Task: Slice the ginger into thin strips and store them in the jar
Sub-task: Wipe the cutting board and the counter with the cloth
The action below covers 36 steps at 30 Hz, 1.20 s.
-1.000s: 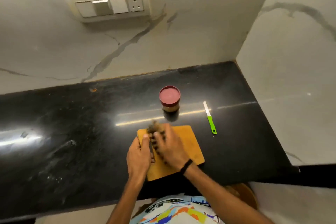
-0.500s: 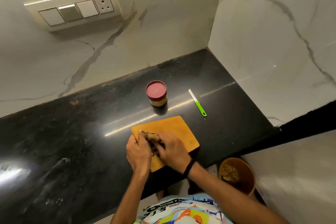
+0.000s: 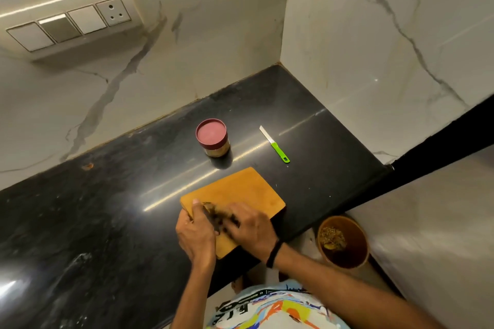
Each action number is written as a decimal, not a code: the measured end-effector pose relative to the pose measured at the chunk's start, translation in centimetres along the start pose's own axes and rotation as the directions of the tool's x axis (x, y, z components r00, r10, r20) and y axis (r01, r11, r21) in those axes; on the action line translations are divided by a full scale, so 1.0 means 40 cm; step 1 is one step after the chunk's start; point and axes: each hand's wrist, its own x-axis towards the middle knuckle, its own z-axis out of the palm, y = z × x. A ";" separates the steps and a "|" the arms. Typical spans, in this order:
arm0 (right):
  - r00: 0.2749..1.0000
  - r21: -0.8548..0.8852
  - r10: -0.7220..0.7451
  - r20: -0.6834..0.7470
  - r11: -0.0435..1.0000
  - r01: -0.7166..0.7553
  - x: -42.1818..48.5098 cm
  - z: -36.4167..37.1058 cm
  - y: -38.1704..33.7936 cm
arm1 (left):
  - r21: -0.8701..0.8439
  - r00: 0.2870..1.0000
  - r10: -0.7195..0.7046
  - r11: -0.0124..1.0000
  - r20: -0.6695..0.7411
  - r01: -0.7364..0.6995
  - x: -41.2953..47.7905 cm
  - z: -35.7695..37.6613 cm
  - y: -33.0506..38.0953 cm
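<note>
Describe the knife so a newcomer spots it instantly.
On the black countertop, near the corner of the marble walls, look right of the red-lidded jar and beyond the wooden cutting board. The knife lies flat there, alone: white blade, bright green handle.

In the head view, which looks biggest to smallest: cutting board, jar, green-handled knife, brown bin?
Cutting board, brown bin, jar, green-handled knife. The bin stands farther down, so its true rank is unsure.

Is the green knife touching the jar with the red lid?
Apart. The head view shows the knife lying to the right of the jar, with a stretch of bare black counter between them.
</note>
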 end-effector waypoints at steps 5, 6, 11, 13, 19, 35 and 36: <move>0.892 -0.274 0.432 -0.135 0.849 -0.453 0.116 -0.091 0.253 | -0.030 0.999 -0.047 0.998 -0.005 0.046 -0.015 -0.007 -0.020; 0.882 -0.236 0.438 -0.175 0.851 -0.469 0.114 -0.099 0.254 | -0.032 0.999 -0.040 0.999 -0.003 0.040 -0.019 -0.006 -0.015; 0.999 0.030 -0.037 0.014 0.999 0.036 -0.010 -0.019 0.027 | -0.026 1.000 -0.027 0.999 -0.010 0.027 -0.013 -0.008 -0.008; 0.996 0.023 -0.076 -0.035 0.997 0.077 -0.003 -0.016 0.059 | -0.015 0.999 -0.039 0.999 -0.013 0.039 -0.017 -0.015 -0.018; 0.903 -0.265 0.420 -0.089 0.864 -0.428 0.127 -0.110 0.263 | -0.054 0.999 -0.043 0.998 -0.012 0.042 -0.032 -0.018 -0.006; 0.960 -0.133 0.272 0.063 0.956 -0.263 0.244 -0.080 0.110 | -0.127 1.000 -0.017 0.992 0.018 0.019 -0.045 -0.029 0.006; 0.983 -0.036 0.153 0.098 0.988 -0.150 0.221 -0.061 0.054 | -0.125 0.999 -0.022 0.992 0.024 0.025 -0.041 -0.028 0.007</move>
